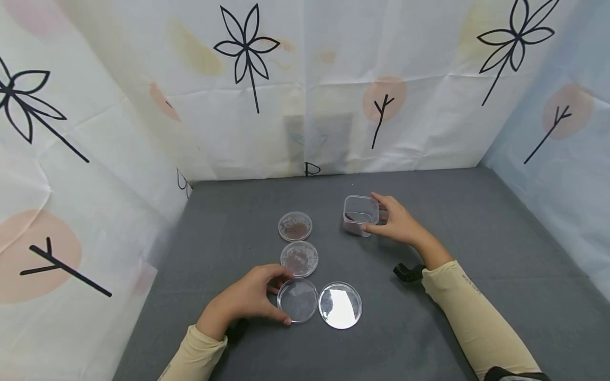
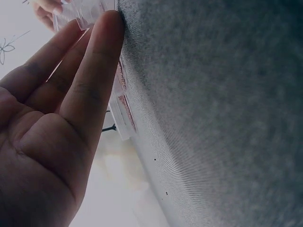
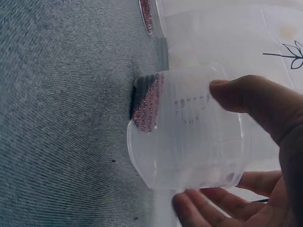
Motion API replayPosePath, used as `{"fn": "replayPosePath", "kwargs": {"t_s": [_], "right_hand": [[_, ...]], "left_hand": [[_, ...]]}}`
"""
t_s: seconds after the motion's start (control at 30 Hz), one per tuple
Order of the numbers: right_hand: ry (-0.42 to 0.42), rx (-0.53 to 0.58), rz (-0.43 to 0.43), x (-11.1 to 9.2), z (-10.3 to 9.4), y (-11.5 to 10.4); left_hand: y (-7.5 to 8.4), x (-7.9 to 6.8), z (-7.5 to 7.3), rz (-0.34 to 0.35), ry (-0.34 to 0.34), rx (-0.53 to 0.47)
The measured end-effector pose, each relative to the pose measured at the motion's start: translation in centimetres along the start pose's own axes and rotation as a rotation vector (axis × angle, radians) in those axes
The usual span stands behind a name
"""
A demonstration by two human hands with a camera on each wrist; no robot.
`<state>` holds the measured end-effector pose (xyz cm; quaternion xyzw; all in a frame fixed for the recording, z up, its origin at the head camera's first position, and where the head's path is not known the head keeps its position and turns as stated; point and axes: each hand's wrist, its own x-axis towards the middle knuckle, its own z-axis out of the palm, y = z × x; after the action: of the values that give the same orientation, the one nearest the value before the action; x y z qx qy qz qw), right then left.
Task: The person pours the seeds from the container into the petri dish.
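My right hand (image 1: pixel 397 222) grips a transparent plastic tub (image 1: pixel 360 211) by its right side, thumb in front and fingers behind. Reddish grains (image 3: pixel 150 101) lie heaped in the bottom corner of the tub, which tilts close over the table in the right wrist view. On the near side, my left hand (image 1: pixel 252 296) holds a transparent petri dish (image 1: pixel 298 300) at its left edge, thumb on the near rim and fingers at the far rim. Two round dishes holding reddish-brown grains, the middle dish (image 1: pixel 299 259) and the far dish (image 1: pixel 295 226), stand in line beyond it.
A shiny transparent round dish or lid (image 1: pixel 340 305) lies right of the held petri dish, reflecting bright light. Grey cloth covers the table (image 1: pixel 419 338). White patterned sheets (image 1: pixel 333 63) hang behind and on both sides. A black strap (image 1: pixel 409 273) shows by the right wrist.
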<state>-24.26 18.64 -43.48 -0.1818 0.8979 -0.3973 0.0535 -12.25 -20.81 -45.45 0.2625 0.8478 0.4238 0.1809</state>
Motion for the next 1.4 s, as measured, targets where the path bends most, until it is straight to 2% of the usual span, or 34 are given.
{"fn": "replayPosePath", "kwargs": {"t_s": [0.17, 0.27, 0.43, 0.73, 1.17, 1.3, 1.4], "right_hand": [[0.002, 0.023, 0.054, -0.3, 0.3, 0.1], [0.024, 0.041, 0.031, -0.5, 0.6, -0.2], [0.063, 0.047, -0.078, -1.2, 1.2, -1.4], [0.128, -0.003, -0.334, -2.9, 3.0, -3.5], [0.17, -0.301, -0.625, -4.5, 5.7, -6.8], [0.177, -0.354, -0.718, -4.7, 6.7, -7.7], [0.167, -0.38, -0.751, -4.9, 7.4, -8.1]], "left_hand": [[-0.1, 0.0, 0.0, 0.007, -0.005, -0.012], [-0.1, 0.0, 0.0, 0.006, -0.007, -0.015], [-0.3, 0.0, -0.1, 0.003, -0.006, -0.021], [-0.5, 0.1, 0.0, 0.024, -0.004, -0.026], [-0.1, 0.0, -0.3, 0.012, -0.01, -0.023], [-0.1, -0.1, -0.3, 0.013, -0.01, -0.02], [-0.2, -0.2, -0.2, 0.008, -0.013, -0.023]]}}
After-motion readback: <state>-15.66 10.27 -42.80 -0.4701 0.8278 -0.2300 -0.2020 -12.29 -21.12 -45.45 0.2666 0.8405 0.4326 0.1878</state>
